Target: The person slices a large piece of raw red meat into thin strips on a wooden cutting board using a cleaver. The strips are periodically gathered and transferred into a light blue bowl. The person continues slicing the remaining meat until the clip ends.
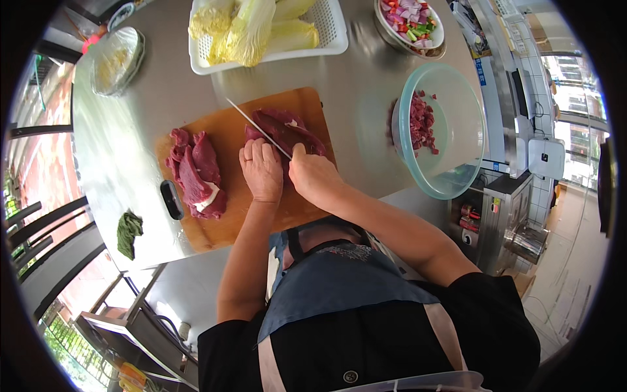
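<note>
My right hand (313,177) is closed around the handle of a knife (259,129), whose blade slants up and left across a piece of red raw meat (289,128). Pressing on the near left part of that meat is my left hand (259,169), its fingers beside the blade. Both rest over a brown cutting board (235,196) with a dark-rimmed handle slot. More raw meat (198,171) with a white fatty patch lies on the board's left part. At the right, a clear bowl with a teal rim (407,122) holds diced meat (422,122).
A white plastic basket (338,41) of Chinese cabbages (250,29) stands at the far side of the steel table (362,108). Bowls with chopped onion and peppers (411,22) are far right. A wrapped dish (115,61) is far left; a crumpled green cloth (129,235) lies near left.
</note>
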The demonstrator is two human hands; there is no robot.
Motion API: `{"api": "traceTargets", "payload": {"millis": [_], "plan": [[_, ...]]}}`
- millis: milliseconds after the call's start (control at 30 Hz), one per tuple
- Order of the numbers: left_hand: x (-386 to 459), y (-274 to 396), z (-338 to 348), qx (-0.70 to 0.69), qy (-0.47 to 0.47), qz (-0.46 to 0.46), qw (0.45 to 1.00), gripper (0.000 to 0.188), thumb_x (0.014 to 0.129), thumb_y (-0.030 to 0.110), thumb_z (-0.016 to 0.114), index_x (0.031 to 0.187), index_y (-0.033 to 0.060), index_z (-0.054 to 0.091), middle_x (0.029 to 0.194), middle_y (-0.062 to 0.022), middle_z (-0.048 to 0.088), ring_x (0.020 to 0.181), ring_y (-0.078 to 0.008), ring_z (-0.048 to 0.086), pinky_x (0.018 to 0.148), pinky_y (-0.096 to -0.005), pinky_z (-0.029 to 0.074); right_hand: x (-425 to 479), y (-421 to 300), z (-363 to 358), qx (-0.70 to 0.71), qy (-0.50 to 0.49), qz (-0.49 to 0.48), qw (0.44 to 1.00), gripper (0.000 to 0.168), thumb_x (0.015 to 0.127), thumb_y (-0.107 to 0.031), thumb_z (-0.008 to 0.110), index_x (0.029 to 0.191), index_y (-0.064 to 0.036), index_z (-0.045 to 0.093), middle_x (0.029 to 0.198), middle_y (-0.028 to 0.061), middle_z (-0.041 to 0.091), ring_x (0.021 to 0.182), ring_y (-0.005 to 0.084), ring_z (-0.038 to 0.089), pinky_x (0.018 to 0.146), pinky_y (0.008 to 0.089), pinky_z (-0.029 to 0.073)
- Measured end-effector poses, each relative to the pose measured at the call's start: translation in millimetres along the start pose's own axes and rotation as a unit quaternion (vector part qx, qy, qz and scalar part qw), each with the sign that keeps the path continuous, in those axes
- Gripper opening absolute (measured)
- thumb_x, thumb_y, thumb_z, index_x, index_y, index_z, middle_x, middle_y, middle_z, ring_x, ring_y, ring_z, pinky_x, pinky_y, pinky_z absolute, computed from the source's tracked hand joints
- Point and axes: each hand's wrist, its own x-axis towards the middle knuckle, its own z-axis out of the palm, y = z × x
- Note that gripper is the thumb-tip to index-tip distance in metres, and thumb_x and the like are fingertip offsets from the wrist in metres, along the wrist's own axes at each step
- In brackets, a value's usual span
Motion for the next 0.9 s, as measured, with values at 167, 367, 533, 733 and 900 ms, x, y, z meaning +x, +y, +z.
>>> {"api": "traceTargets", "payload": {"millis": [167, 367, 533, 733, 900], "plan": [[-1.6, -2.5, 0.4, 0.013, 0.011, -0.012, 1.0, 0.015, 0.08, 0.007, 0.066, 0.084, 0.0061, 0.052, 0.096, -0.0095, 0.057, 0.099, -0.0296, 0.055, 0.089, -0.0432, 0.042, -25.5, 20.5, -24.8, 0.004, -0.054, 0.022, 0.998, 0.018, 0.09, -0.012, 0.054, 0.093, 0.004, 0.046, 0.073, 0.0279, 0.064, 0.072, 0.0471, 0.065, 0.065, 0.0552, 0.051], [-4.6, -1.6, 3.1, -0.001, 0.016, -0.025, 1.0, 0.015, 0.081, 0.008, 0.067, 0.086, 0.0071, 0.053, 0.098, -0.0088, 0.058, 0.101, -0.0303, 0.056, 0.093, -0.0431, 0.041, -46.5, 30.6, -38.7, -0.034, -0.05, 0.011, 0.998, 0.021, 0.092, -0.016, 0.054, 0.092, 0.004, 0.046, 0.072, 0.0265, 0.063, 0.069, 0.0466, 0.063, 0.063, 0.0554, 0.049], [-3.9, -1.7, 2.4, -0.011, -0.005, -0.03, 0.999, 0.016, 0.081, 0.008, 0.068, 0.086, 0.0061, 0.052, 0.097, -0.0091, 0.057, 0.1, -0.0294, 0.055, 0.091, -0.0433, 0.042, -17.3, 26.4, -32.2, -0.016, -0.006, -0.026, 1.0, 0.022, 0.093, -0.018, 0.055, 0.093, 0.002, 0.046, 0.07, 0.025, 0.063, 0.068, 0.0453, 0.063, 0.061, 0.0547, 0.049], [-5.1, -3.8, 4.4, -0.009, 0.026, -0.025, 0.999, 0.016, 0.082, 0.009, 0.068, 0.087, 0.0062, 0.052, 0.096, -0.009, 0.057, 0.1, -0.0294, 0.055, 0.09, -0.0422, 0.042, -36.8, 25.5, -51.6, -0.044, 0.003, 0.02, 0.999, 0.021, 0.094, -0.019, 0.054, 0.094, -0.001, 0.046, 0.067, 0.0234, 0.061, 0.064, 0.0444, 0.062, 0.058, 0.054, 0.048], [-4.4, -1.8, 1.0, -0.022, 0.015, -0.032, 0.999, 0.016, 0.082, 0.009, 0.067, 0.087, 0.006, 0.052, 0.097, -0.0096, 0.057, 0.1, -0.0296, 0.055, 0.09, -0.0425, 0.042, -43.1, 15.8, -60.6, -0.054, -0.029, -0.003, 0.998, 0.019, 0.094, -0.017, 0.054, 0.093, 0.0, 0.045, 0.066, 0.0223, 0.062, 0.062, 0.0436, 0.062, 0.057, 0.0536, 0.048]]}}
